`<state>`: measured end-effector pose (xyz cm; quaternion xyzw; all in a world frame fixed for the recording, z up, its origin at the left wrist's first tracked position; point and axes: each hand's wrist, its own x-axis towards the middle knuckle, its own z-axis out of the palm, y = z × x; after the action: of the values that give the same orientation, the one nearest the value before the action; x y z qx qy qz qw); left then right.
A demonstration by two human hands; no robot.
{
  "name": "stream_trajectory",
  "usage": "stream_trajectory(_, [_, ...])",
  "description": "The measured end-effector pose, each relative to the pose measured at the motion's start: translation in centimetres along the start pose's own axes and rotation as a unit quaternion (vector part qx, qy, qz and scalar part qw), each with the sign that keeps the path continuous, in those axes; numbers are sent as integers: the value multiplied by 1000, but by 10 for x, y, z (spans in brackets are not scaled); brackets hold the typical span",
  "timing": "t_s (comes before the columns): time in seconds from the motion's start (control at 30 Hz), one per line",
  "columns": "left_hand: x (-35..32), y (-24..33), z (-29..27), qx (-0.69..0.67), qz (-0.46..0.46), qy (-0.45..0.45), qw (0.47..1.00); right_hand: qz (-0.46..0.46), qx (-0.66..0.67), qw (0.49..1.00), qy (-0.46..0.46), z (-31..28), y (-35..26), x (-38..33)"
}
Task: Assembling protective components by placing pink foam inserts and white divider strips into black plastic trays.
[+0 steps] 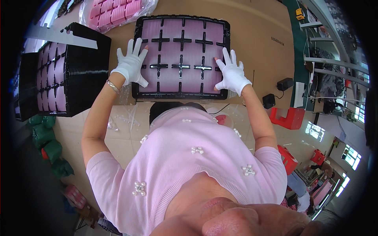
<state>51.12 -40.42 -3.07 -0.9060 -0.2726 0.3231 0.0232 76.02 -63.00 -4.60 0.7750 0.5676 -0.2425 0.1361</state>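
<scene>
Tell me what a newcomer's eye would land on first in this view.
First, the black tray lined with pink sheet in the upper middle of the cardboard-covered table, with black cross-shaped dividers. Both white-gloved hands lie flat and spread on it: the left hand on its left edge, the right hand near its lower right corner. To the left stands a tall stack of like black trays, and a clear bag of pink parts lies at the top.

Brown cardboard-covered counter (256, 35) fills upper view. Pale tiled floor (118, 137) below. Red plastic stools (287, 118) at right, black power adapters (284, 83) near counter edge. Metal shelving (327, 59) along right wall. Daylight through windows (350, 156) lower right.
</scene>
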Motion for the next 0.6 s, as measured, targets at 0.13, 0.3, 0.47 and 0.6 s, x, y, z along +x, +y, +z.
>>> stream_trajectory(0.13, [21, -17, -29, -17, -22, 70, 997, 29, 25, 994, 102, -31, 12, 28])
stream_trajectory(0.3, [67, -9, -48, 50, -34, 46, 997, 58, -73, 991, 93, -48, 8, 74])
stream_trajectory(0.47, [78, -9, -28, 89, -14, 38, 995, 65, -94, 992, 60, -42, 10, 81])
stream_trajectory(0.6, [81, -6, -22, 109, -19, 37, 993, 63, -103, 991, 59, -38, 7, 84])
